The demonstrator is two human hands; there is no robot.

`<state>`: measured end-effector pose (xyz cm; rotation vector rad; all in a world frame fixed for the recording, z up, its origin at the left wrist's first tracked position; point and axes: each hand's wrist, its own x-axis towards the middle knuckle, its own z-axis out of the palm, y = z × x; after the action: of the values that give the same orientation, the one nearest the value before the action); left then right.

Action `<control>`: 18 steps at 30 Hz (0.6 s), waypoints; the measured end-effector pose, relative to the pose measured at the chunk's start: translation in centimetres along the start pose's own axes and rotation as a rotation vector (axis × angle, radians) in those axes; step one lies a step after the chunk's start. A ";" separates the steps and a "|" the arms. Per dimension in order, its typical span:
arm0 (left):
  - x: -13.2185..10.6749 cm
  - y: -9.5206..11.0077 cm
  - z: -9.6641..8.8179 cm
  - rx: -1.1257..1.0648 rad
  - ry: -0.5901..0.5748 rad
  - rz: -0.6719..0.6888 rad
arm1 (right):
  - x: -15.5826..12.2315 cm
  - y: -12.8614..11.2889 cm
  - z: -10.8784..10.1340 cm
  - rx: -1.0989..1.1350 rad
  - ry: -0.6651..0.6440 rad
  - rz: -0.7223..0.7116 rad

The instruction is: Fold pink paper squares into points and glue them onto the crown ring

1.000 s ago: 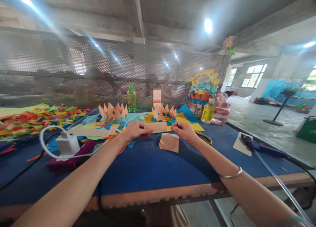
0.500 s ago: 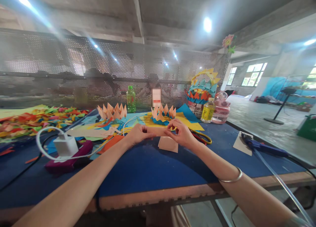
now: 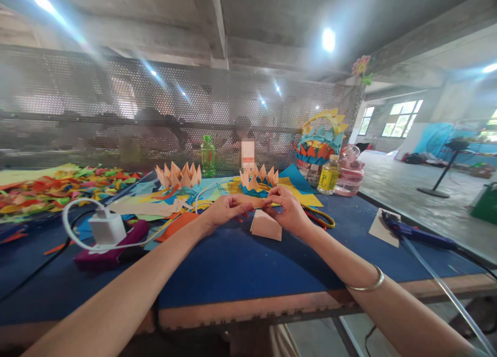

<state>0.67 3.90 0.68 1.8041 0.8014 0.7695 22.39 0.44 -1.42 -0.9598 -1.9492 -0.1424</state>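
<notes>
**Two hands pinching a strip of paper above a blue worktable.**
The left hand (image 3: 225,212) and right hand (image 3: 286,212) are drawn close together, the fingertips of each closed on a peach paper strip (image 3: 257,202) held just above the blue table (image 3: 240,266) (its fold cannot be made out). A peach paper piece (image 3: 266,226) stands on the table directly below the strip. To the left lie a white charger (image 3: 106,227) and a pile of coloured paper pieces (image 3: 50,186); to the right, a glue gun (image 3: 411,233). Two paper crowns (image 3: 178,175) sit beyond the hands, before a perforated metal screen (image 3: 155,113) that closes the table's far edge. The room is bare concrete, with windows (image 3: 399,117) at far right.
</notes>
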 end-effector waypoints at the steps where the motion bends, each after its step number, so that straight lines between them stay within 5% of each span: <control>1: -0.1 0.2 0.1 -0.024 -0.014 -0.005 | 0.0 0.0 0.0 -0.010 0.002 -0.009; 18: -0.7 0.0 0.3 -0.026 -0.026 -0.124 | -0.1 -1.7 -0.7 -0.186 -0.032 -0.190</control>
<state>0.49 3.15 0.46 1.7207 0.8735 0.6711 21.79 -1.10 -0.69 -0.8982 -2.0819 -0.4255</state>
